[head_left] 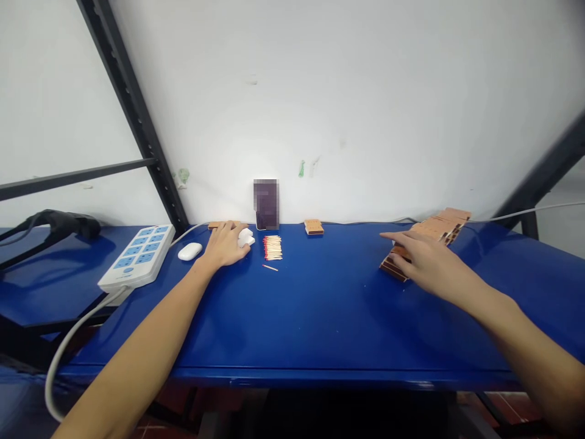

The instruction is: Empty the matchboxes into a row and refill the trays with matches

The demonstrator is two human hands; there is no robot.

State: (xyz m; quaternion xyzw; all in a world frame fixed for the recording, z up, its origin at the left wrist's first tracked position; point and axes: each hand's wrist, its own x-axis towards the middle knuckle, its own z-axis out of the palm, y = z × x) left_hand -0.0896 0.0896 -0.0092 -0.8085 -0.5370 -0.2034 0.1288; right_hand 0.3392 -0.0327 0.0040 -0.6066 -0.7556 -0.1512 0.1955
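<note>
My left hand (226, 244) rests on the blue table (320, 317) at the back left, fingers curled over a small white object (247, 237), with a brown matchbox (214, 225) just behind it. A neat pile of red-tipped matches (273, 247) lies right of that hand, one stray match (270, 267) in front of it. My right hand (425, 259) lies flat, fingers stretched out, on the near end of a row of stacked brown matchboxes (434, 231). A single matchbox (313, 227) sits by the wall.
A white power strip (137, 256) with its cable (68, 347) lies at the left, a white earbud case (189, 251) beside it. A dark upright phone (265, 204) leans on the wall. Black shelf struts (132, 110) rise at left and right.
</note>
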